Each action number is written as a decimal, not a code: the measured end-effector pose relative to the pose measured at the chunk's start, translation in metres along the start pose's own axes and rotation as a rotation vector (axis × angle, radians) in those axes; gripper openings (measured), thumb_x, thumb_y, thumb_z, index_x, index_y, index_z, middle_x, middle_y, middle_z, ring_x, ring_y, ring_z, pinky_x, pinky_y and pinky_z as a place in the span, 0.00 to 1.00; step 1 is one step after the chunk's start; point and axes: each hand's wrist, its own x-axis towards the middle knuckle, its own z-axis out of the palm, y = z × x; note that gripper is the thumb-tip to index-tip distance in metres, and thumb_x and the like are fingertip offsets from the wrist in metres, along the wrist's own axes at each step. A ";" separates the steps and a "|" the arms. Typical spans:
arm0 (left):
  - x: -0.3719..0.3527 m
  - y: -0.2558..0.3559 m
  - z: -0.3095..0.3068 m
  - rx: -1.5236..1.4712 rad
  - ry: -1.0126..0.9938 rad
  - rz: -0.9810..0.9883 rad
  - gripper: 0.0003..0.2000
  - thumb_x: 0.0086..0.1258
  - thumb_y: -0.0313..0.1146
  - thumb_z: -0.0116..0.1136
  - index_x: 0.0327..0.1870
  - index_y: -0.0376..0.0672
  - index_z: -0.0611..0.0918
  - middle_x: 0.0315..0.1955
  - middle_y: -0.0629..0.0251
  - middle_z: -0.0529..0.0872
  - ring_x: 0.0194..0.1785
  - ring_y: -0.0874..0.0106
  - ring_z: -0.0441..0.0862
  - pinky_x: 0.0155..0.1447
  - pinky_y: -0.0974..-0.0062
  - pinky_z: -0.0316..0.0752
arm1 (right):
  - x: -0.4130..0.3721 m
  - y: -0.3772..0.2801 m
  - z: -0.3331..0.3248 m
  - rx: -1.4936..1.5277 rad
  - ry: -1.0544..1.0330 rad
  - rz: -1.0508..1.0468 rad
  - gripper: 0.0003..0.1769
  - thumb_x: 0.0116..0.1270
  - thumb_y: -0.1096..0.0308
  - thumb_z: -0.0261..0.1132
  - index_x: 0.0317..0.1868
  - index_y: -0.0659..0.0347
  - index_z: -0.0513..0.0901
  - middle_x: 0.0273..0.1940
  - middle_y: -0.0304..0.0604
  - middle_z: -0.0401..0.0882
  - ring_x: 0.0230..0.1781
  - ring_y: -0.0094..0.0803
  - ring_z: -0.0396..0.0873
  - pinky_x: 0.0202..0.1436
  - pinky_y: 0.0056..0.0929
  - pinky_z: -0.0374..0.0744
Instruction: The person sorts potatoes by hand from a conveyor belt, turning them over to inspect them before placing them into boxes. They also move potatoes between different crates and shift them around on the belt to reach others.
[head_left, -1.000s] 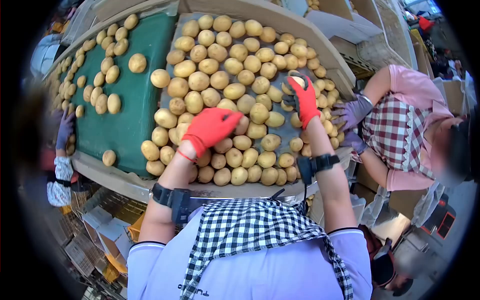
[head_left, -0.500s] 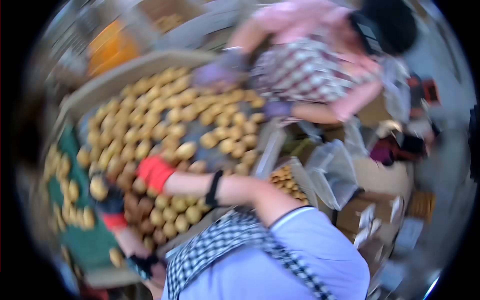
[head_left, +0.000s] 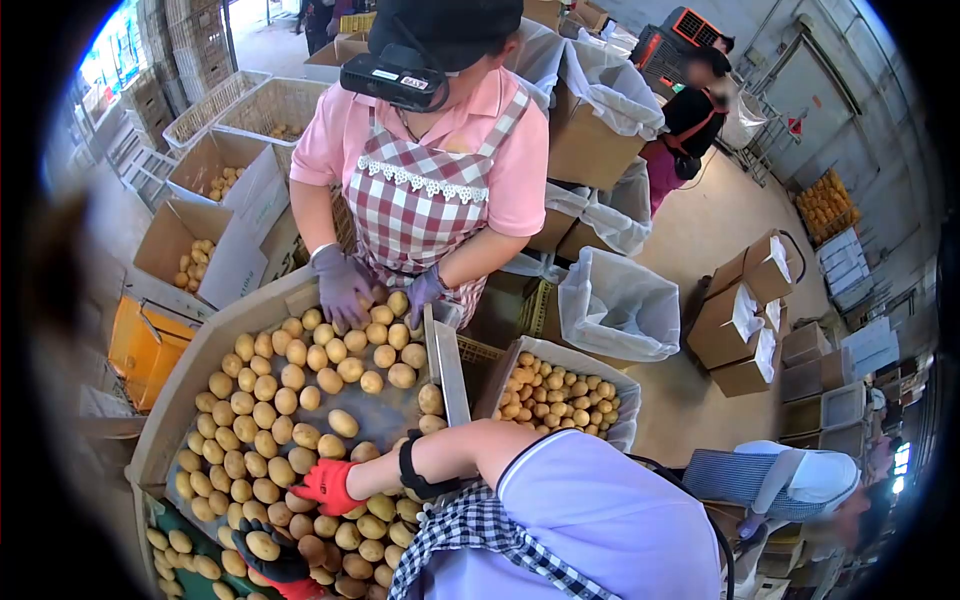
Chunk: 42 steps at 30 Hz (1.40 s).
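My right hand [head_left: 328, 487], in a red glove, reaches over the potatoes [head_left: 264, 415] in a wide tray [head_left: 165, 425]. Its fingers are stretched out and touch the pile, with no potato visibly held. Below and left of it, my left hand [head_left: 278, 568], in a black and red glove, is turned palm up. The fingers are curled round one potato [head_left: 262, 545]. Browner potatoes [head_left: 312, 549] lie between and beside my hands. Several more potatoes [head_left: 180, 541] rest on a green surface [head_left: 192, 530] at the lower left.
Across the tray stands a co-worker [head_left: 430, 190] with purple-gloved hands on the potatoes. A lined box of potatoes [head_left: 632, 400] is to the right. Lined boxes [head_left: 620, 345], an orange container [head_left: 140, 352] and more people [head_left: 690, 120] are farther off.
The view has turned and become sharper, showing more of the room. My left hand still holds a potato; my right hand stays over the pile. The co-worker's hands remain at the tray's far side.
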 end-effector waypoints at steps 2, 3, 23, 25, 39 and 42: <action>0.001 0.013 0.004 -0.024 -0.047 0.014 0.27 0.70 0.32 0.65 0.69 0.33 0.76 0.67 0.48 0.80 0.69 0.54 0.78 0.75 0.60 0.71 | -0.007 -0.001 -0.009 -0.002 -0.027 0.046 0.41 0.68 0.49 0.62 0.78 0.58 0.66 0.55 0.52 0.82 0.54 0.47 0.82 0.58 0.48 0.77; 0.000 0.019 0.004 -0.034 -0.070 0.020 0.27 0.69 0.32 0.65 0.69 0.33 0.76 0.67 0.48 0.80 0.69 0.54 0.78 0.75 0.60 0.70 | -0.012 -0.004 -0.017 0.005 -0.063 0.098 0.41 0.69 0.48 0.62 0.78 0.59 0.66 0.55 0.52 0.82 0.55 0.49 0.82 0.58 0.50 0.77; -0.017 0.031 0.047 -0.392 -0.258 -0.163 0.34 0.66 0.30 0.70 0.73 0.33 0.72 0.69 0.49 0.78 0.70 0.56 0.78 0.73 0.61 0.73 | -0.043 -0.060 -0.065 0.406 0.019 0.123 0.56 0.64 0.45 0.71 0.84 0.55 0.52 0.61 0.56 0.76 0.59 0.56 0.81 0.62 0.47 0.79; -0.017 0.028 0.049 -0.420 -0.259 -0.184 0.35 0.65 0.30 0.71 0.74 0.33 0.71 0.69 0.49 0.78 0.70 0.56 0.78 0.72 0.62 0.74 | -0.042 -0.056 -0.072 0.378 0.035 0.101 0.56 0.64 0.45 0.71 0.84 0.56 0.53 0.61 0.56 0.76 0.59 0.56 0.80 0.62 0.47 0.79; -0.028 0.044 0.051 -1.473 -0.136 -0.712 0.28 0.81 0.33 0.57 0.79 0.39 0.66 0.70 0.55 0.77 0.72 0.62 0.75 0.73 0.62 0.73 | -0.043 -0.062 -0.060 0.236 0.273 -0.097 0.52 0.63 0.48 0.72 0.83 0.54 0.59 0.59 0.55 0.75 0.54 0.52 0.81 0.55 0.45 0.82; -0.032 0.030 0.041 -1.155 -0.190 -0.611 0.24 0.83 0.34 0.54 0.75 0.37 0.70 0.67 0.58 0.80 0.68 0.66 0.77 0.69 0.66 0.75 | -0.040 -0.061 -0.063 0.207 0.228 -0.110 0.51 0.63 0.45 0.73 0.82 0.53 0.62 0.63 0.56 0.75 0.58 0.52 0.81 0.60 0.46 0.82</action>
